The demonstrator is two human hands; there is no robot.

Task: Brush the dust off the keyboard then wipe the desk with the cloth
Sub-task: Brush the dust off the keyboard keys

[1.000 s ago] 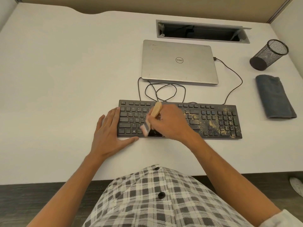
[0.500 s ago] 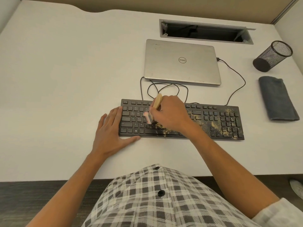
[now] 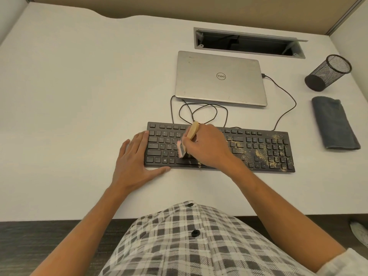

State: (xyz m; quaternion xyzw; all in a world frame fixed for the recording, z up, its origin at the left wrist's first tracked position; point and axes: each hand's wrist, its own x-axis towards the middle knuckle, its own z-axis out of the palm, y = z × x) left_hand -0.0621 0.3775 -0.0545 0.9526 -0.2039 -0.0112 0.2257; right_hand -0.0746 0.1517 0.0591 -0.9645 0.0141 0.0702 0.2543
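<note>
A wide white desk fills the view from above, and everything here is placed relative to the long black wired keyboard lying across its middle near the front edge. Behind the keyboard sits a closed silver laptop, with thin black cables looped between the two. To the right of the keyboard, well apart from it, lies a folded dark grey cloth, untouched, and behind that cloth a black wire-mesh pen cup lies tipped on its side. The person's left hand rests flat with fingers straight, fingertips on the keyboard's left end and thumb along its front edge, seemingly steadying it. The right hand is over the keyboard's centre, fingers curled around the pale wooden handle of a small brush, whose light bristles point down onto the letter keys. Sandy yellow dust is scattered thickly over the keyboard's right half, on the number pad and arrow keys, with a little by the space bar; the left keys look clean. As a judgement, brushing is perhaps a third done: the right side remains, and wiping the desk with the cloth has not begun.
</note>
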